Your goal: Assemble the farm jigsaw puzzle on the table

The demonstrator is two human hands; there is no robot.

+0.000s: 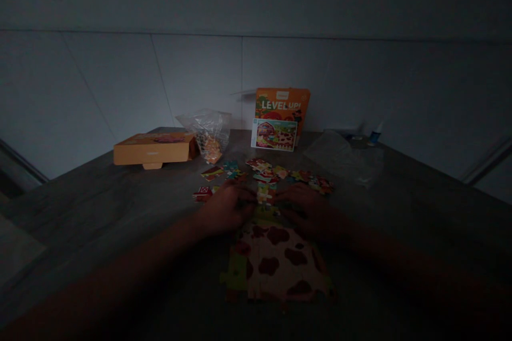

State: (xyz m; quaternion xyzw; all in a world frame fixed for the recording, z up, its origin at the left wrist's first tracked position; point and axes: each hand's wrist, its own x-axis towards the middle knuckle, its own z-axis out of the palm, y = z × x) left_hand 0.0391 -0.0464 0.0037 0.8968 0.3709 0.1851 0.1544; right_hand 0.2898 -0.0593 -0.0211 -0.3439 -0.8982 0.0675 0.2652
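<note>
Two clear plastic bags lie on the grey desk [140,197]. At the back, left of centre, the filled bag [218,119] slumps against the end of an orange cardboard box [154,152] and holds a cluster of orange-backed jigsaw pieces [212,148]. The box lies flat, a tab hanging from its near side; its inside is hidden. Right of centre, the crumpled bag [344,157] spreads out, with a small blue bottle [375,136] behind it.

An orange LEVEL UP! panel [282,104] stands near the wall [192,69], its lower part covered by a farm picture card [275,135]. Loose jigsaw pieces [264,168] are scattered before the card. Between the hands sits a small jigsaw section [265,193], just beyond the joined cow jigsaw [280,261]. The left hand [230,206] is at its left edge, hiding some pieces, and the right hand [308,208] at its right. Each grip is loosely curled; in the dimness I cannot tell whether either has hold of the section.
</note>
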